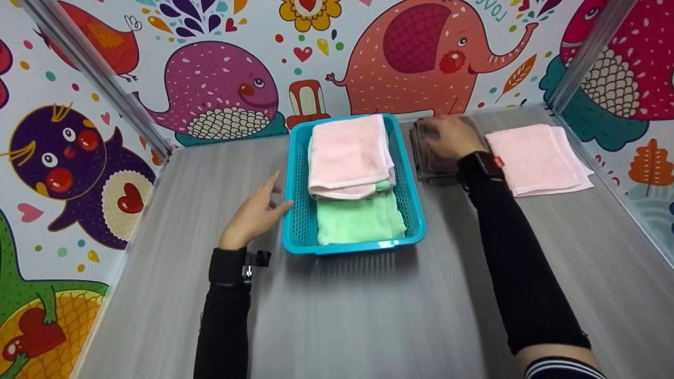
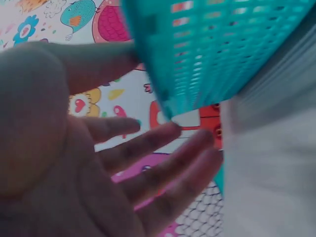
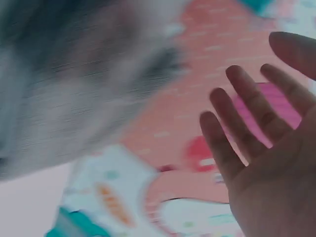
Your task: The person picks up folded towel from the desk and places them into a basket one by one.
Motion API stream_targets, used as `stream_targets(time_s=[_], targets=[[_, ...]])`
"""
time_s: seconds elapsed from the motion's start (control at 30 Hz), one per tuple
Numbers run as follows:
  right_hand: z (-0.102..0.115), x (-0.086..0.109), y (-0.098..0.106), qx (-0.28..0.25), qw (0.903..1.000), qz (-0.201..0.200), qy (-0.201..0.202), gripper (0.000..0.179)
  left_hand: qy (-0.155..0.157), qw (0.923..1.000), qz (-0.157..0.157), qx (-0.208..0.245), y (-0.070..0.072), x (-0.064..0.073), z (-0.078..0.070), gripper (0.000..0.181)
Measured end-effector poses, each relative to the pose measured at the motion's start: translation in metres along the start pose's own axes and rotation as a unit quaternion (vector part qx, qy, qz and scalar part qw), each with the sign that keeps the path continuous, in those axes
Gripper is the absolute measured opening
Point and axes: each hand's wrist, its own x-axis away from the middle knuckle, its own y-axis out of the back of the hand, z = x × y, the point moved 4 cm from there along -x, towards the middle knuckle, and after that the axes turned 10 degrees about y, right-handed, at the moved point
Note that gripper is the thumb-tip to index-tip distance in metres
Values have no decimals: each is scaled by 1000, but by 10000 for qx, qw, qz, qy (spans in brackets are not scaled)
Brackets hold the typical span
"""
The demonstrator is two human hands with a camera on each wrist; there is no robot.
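Observation:
My left hand (image 1: pixel 255 216) is beside the left wall of a turquoise plastic basket (image 1: pixel 337 248), its fingers spread and its thumb at the rim. In the left wrist view the fingers (image 2: pixel 163 182) stand apart with nothing between them. Inside the basket, folded pink towels (image 1: pixel 350 152) lie on top at the back and a folded green towel (image 1: pixel 360 221) at the front. My right hand (image 1: pixel 455 138) is over folded dark grey-brown towels (image 1: pixel 437 176) right of the basket. Its fingers look straight in the right wrist view, where a blurred grey cloth (image 3: pixel 84 113) appears beside them.
A folded pink towel (image 1: pixel 539 160) with a small red tag lies to the right of the dark towels. The grey tabletop (image 1: pixel 337 326) is bounded at the back and sides by walls with cartoon animals, among them an elephant (image 1: pixel 405 89) behind the basket.

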Motion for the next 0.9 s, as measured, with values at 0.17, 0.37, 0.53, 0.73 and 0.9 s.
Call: stream_targets(time_s=[0.17, 0.37, 0.53, 0.73, 0.9], targets=[[-47, 24, -31, 108, 9980, 551, -294, 59, -124, 9993, 20, 342, -19, -1, 4, 78], [-58, 43, -45, 118, 9973, 539, -476, 56, -197, 9981, -190, 559, -31, -3, -8, 75], [-46, 59, -50, 435, 9975, 394, -393, 54, -4, 9979, -393, 520, -33, -4, -9, 74], [-27, 89, -58, 944, 9949, 353, -96, 52, 143, 9982, -442, 387, -33, -4, -4, 75], [-12, 123, -60, 1143, 9930, 282, 108, 50, 215, 9980, -410, 421, -35, -4, -3, 75]])
